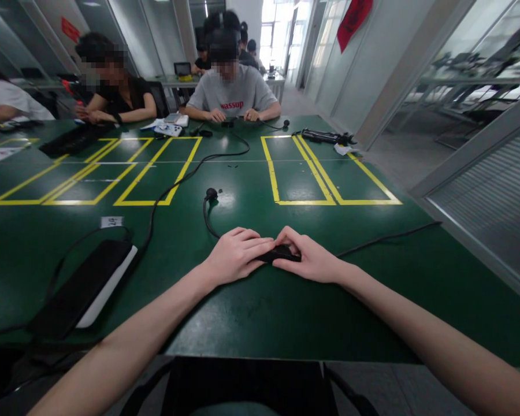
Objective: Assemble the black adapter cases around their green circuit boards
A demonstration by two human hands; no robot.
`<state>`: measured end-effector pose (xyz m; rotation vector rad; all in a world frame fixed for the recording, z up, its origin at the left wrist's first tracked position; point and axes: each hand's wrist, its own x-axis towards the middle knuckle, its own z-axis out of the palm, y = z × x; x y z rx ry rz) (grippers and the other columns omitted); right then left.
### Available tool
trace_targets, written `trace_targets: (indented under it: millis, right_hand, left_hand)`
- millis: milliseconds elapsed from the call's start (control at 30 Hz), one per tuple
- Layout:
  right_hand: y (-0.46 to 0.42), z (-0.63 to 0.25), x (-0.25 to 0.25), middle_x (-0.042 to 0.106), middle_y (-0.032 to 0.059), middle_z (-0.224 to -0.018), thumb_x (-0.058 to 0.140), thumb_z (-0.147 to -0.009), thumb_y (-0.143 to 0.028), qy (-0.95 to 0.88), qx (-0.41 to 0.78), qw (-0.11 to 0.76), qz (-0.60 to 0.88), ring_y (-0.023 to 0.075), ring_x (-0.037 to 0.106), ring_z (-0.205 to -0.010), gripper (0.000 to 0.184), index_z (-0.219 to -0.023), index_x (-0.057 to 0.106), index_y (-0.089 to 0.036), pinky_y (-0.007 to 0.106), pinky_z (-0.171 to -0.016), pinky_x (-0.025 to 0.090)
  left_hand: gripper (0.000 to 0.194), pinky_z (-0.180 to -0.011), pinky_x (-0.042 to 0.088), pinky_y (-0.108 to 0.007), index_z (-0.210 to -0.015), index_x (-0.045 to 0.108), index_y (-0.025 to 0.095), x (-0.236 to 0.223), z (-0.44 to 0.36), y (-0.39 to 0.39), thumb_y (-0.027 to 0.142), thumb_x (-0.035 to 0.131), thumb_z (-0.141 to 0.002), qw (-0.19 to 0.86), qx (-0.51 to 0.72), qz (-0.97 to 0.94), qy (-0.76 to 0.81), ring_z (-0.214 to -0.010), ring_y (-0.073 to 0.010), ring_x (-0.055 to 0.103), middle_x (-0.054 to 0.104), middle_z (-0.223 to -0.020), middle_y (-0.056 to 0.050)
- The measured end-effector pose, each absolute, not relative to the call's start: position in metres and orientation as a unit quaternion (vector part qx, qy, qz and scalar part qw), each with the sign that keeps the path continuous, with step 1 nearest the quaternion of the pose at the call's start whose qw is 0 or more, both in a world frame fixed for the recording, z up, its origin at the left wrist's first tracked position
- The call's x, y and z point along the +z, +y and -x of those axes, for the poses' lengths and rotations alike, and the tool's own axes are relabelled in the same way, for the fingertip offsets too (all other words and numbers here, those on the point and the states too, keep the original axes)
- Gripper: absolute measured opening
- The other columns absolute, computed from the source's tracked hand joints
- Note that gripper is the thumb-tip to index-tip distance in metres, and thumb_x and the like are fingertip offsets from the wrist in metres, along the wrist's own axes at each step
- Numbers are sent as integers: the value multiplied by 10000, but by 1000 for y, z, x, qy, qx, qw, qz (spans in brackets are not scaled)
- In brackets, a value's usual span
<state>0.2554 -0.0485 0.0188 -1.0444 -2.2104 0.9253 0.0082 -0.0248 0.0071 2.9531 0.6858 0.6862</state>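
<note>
A small black box-like piece (281, 253) lies on the green table between my hands, partly covered by fingers. My left hand (238, 254) is closed over its left end, fingers reaching across the top. At the right end, my right hand (309, 257) grips it with thumb below and bent fingers above. A black cable (207, 219) emerges behind my left hand and leads to a dark plug-like end (211, 195). Beyond my right hand, another black cable (390, 237) runs across the table. How the cables join the box is hidden.
A black-and-white flat device (91, 283) with a cable lies left of my forearm. Yellow tape rectangles (303, 202) mark the green table (329, 323). A folded black tripod-like item (325, 137) rests at the far right. Across sits a person (234, 92), with others farther left.
</note>
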Motion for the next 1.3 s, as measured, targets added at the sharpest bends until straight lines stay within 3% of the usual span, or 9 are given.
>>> trace_targets:
  millis: [133, 233, 367, 567, 800, 933, 1167, 1300]
  right_hand:
    - [-49, -254, 14, 616, -33, -745, 650, -920, -434, -806, 335, 277, 401, 116, 499, -531, 264, -889, 484, -232, 250, -510, 371]
    - [-40, -264, 10, 693, 9, -814, 656, -908, -441, -806, 279, 308, 421, 140, 565, -572, 260, -871, 509, -230, 269, -546, 427]
    - [-19, -296, 9, 758, 80, -956, 679, -860, -497, -743, 168, 387, 519, 190, 639, -632, 297, -874, 556, -227, 316, -598, 491]
    - [3, -350, 13, 711, 59, -819, 691, -795, -555, -600, -6, 436, 671, 218, 605, -609, 347, -874, 564, -242, 315, -570, 426]
    - [9, -364, 13, 640, 51, -758, 679, -794, -506, -549, -65, 361, 751, 280, 616, -671, 291, -862, 543, -258, 356, -622, 424]
    - [7, -364, 20, 632, 60, -765, 668, -814, -462, -537, -61, 338, 771, 297, 626, -719, 247, -853, 524, -265, 366, -646, 429]
    - [4, -371, 29, 653, 86, -807, 653, -829, -463, -504, -62, 332, 795, 332, 653, -800, 236, -896, 557, -259, 401, -694, 470]
    - [6, -378, 29, 694, 121, -903, 646, -845, -457, -474, -70, 312, 821, 370, 675, -908, 237, -942, 585, -249, 447, -768, 500]
  left_hand:
    - [400, -981, 545, -399, -1412, 590, 208, 9, -10, -28, 332, 570, -1032, 23, 227, -944, 238, -1170, -244, 670, 725, -1320, -93]
    - [567, -1097, 493, -442, -1529, 466, 200, 14, -9, -32, 348, 614, -1002, 31, 218, -934, 282, -1306, -261, 604, 630, -1456, -127]
    - [739, -1237, 279, -628, -1599, 373, 223, 30, -5, -44, 469, 647, -958, -22, 164, -902, 399, -1508, -356, 390, 391, -1645, -170]
    - [814, -1150, 60, -848, -1558, 469, 251, 64, 11, -61, 709, 588, -896, -99, 139, -753, 635, -1571, -500, 135, 193, -1720, -172]
    - [951, -1048, 171, -921, -1568, 465, 254, 64, 61, -74, 861, 476, -836, -42, 119, -641, 757, -1553, -568, 74, 163, -1719, -204]
    - [997, -1045, 266, -891, -1567, 465, 314, 56, 76, -79, 910, 506, -770, -17, 146, -634, 759, -1543, -575, 120, 216, -1708, -187]
    - [975, -1094, 186, -878, -1578, 448, 233, 64, 47, -81, 843, 527, -822, -49, 100, -674, 730, -1555, -567, 63, 138, -1726, -195]
    - [924, -1150, 148, -837, -1560, 475, 235, 56, 6, -72, 830, 517, -855, -53, 104, -759, 640, -1574, -522, 60, 187, -1722, -172]
